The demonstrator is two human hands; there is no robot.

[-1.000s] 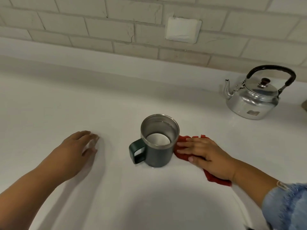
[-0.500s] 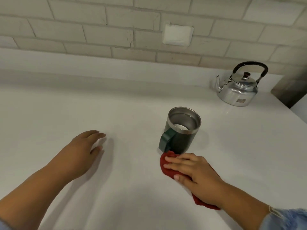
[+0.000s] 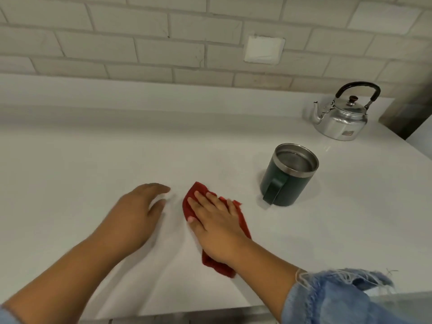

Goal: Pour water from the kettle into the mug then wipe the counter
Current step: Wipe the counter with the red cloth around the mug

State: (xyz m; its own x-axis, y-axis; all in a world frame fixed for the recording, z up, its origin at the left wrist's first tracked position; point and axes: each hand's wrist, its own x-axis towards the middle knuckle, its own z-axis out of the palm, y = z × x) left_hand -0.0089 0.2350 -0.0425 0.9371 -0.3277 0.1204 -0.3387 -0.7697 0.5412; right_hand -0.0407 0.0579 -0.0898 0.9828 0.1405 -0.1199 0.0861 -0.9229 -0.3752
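A red cloth [image 3: 196,195] lies flat on the white counter [image 3: 93,174] under my right hand [image 3: 216,224], whose fingers press down on it. My left hand [image 3: 135,216] rests palm down on the counter just left of the cloth, fingers apart, holding nothing. The dark green mug [image 3: 288,175] with a steel rim stands upright to the right of the cloth, handle toward me. A silver kettle [image 3: 340,116] with a black handle sits at the back right, near the wall.
A tiled wall with a white cover plate [image 3: 264,49] runs along the back. The counter's front edge [image 3: 187,314] is just below my forearms, and its right end [image 3: 418,150] falls off beyond the kettle.
My right hand has slid the red cloth leftward and toward me, from beside the mug to a spot next to my left hand. The view has shifted left.
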